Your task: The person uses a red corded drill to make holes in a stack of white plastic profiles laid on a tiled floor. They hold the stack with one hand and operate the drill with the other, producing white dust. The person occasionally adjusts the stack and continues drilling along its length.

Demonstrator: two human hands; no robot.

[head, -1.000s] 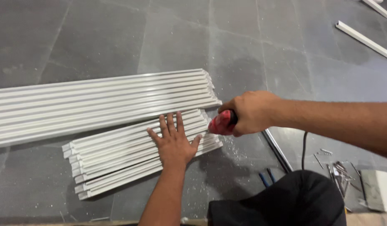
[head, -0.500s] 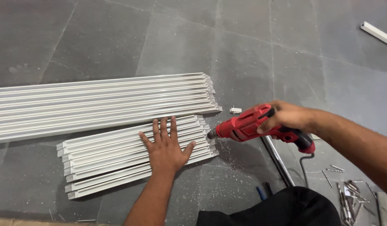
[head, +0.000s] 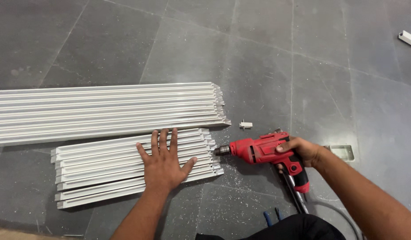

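The fingers of the left hand are spread wide and pressed flat, palm down, on the short stack of white strips, near that stack's right end; they grip nothing. The fingers of the right hand are curled tight around the handle of a red drill, which lies level just above the floor, its dark chuck pointing left and standing just beside, perhaps touching, the cut ends of the short strips; the view is too coarse to tell which. Pale dust and chips lie scattered on the floor under the drill. A grey cord runs from below the drill's handle toward the near edge of the floor, past a metal bar and two small blue handles. Behind the short stack, and touching its far side, lies a long stack of white strips that runs off the left edge of the view. A small white plastic piece sits on the floor just right of the long stack's end, and a small square metal plate lies beyond the right wrist. One more white strip lies well apart toward the far right corner of the grey tiled floor.
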